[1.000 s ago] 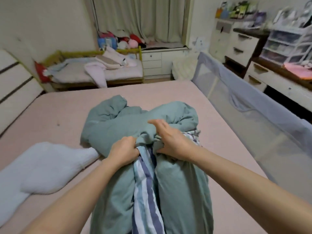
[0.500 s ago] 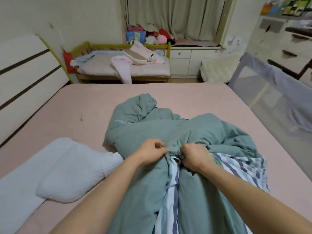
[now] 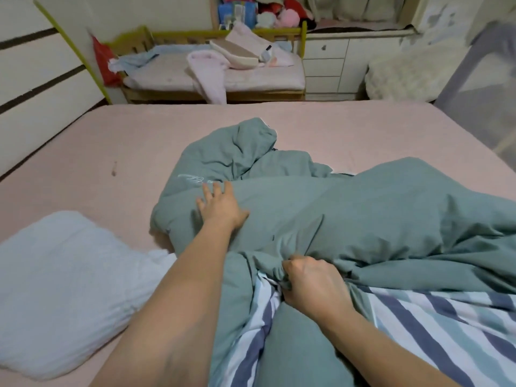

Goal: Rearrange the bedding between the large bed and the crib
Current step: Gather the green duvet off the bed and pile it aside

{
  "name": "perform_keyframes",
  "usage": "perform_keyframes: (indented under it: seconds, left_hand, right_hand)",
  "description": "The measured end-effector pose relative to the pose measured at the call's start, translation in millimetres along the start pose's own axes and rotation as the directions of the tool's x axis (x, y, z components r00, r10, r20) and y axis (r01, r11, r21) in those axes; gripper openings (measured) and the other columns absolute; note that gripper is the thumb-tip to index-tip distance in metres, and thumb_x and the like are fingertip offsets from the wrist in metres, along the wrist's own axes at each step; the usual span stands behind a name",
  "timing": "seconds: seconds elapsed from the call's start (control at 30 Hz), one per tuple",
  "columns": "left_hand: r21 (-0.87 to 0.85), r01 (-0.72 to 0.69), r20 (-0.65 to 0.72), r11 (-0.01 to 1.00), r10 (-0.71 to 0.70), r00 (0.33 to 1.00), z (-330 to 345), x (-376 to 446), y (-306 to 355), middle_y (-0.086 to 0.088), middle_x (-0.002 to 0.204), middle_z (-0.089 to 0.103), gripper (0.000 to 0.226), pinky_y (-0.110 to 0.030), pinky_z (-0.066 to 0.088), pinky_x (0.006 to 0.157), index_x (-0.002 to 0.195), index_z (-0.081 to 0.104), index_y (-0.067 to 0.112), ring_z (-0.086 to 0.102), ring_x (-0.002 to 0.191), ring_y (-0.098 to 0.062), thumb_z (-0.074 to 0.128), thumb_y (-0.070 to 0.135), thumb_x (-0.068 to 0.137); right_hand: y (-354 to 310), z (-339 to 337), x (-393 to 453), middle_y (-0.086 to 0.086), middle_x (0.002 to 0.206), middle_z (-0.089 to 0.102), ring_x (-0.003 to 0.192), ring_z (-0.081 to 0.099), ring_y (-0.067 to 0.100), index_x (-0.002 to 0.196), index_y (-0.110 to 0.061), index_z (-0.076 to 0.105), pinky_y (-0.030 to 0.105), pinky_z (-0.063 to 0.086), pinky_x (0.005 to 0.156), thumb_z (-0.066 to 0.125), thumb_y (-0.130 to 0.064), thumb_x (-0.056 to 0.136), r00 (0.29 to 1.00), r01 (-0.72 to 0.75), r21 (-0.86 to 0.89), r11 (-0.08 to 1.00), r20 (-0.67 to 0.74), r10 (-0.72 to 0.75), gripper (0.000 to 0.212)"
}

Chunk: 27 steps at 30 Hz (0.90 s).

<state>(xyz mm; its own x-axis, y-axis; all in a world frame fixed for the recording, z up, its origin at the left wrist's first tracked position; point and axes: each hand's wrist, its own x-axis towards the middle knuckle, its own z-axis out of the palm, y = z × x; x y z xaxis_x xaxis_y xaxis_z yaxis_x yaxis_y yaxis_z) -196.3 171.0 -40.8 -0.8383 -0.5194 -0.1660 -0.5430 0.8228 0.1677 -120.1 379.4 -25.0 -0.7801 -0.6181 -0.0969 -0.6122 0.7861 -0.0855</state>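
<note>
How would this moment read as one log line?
left hand: flat on green duvet | right hand: grips duvet fold | place: large bed

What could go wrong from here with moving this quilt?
The right hand grips only one bunched fold of the bulky green quilt with striped underside, so it may slip or unravel when lifted. The left hand lies flat, holding nothing. Dragging could catch the pale blue pillow alongside.

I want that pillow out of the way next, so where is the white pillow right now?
In the head view the white pillow lies low on the left of the large bed, beside the green duvet, just left of the left forearm.
</note>
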Motion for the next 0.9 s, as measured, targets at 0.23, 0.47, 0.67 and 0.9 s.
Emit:
perform_keyframes:
  seconds: [0.23,0.47,0.67,0.9]
  left_hand:
    - [0.144,-0.036,0.095,0.989,0.023,0.995,56.5,35.9,-10.5,-0.009,0.144,0.045,0.080,-0.056,0.004,0.113,0.146,0.028,0.014,0.039,0.135,-0.027,0.052,0.060,0.086]
    - [-0.355,-0.126,-0.038,0.926,0.120,0.992,70.8,16.0,-6.5,-0.011,0.110,0.067,0.025,-0.038,0.048,0.084,0.096,0.063,0.018,0.060,0.102,-0.035,0.054,0.039,0.088]
    - [-0.502,-0.227,0.054,0.834,0.292,0.955,23.4,-66.3,1.1,-0.004,0.076,0.062,0.028,-0.032,0.045,0.070,0.064,0.051,0.021,0.062,0.083,-0.026,0.061,0.037,0.085]
    - [-0.588,-0.210,0.228,0.781,0.410,0.883,-72.8,-201.6,28.8,-0.005,0.063,0.047,0.034,-0.035,0.036,0.058,0.062,0.042,0.017,0.039,0.060,-0.017,0.052,0.037,0.088]
  right_hand:
    - [13.8,43.1,31.5,0.012,0.112,0.057,0.103,0.058,0.034,0.103,-0.011,0.056,0.032,0.028,0.067,0.048,-0.020,0.089,0.997,0.068,0.011,0.998,0.025,-0.068,0.018]
    - [7.6,44.2,39.9,0.015,0.106,0.061,0.097,0.060,0.037,0.128,-0.013,0.030,0.035,0.033,0.064,0.053,-0.017,0.085,0.999,-0.035,0.122,0.992,0.018,0.033,0.049]
    - [8.1,5.1,-4.8,0.007,0.087,0.064,0.079,0.062,0.033,0.149,-0.028,-0.015,0.035,0.037,0.059,0.059,-0.019,0.079,0.982,-0.100,0.275,0.956,-0.127,0.139,0.103]
    - [5.5,-99.9,-78.5,0.011,0.078,0.063,0.072,0.058,0.037,0.149,-0.040,-0.012,0.040,0.044,0.058,0.059,-0.018,0.076,0.988,0.028,0.283,0.959,-0.152,0.016,0.104]
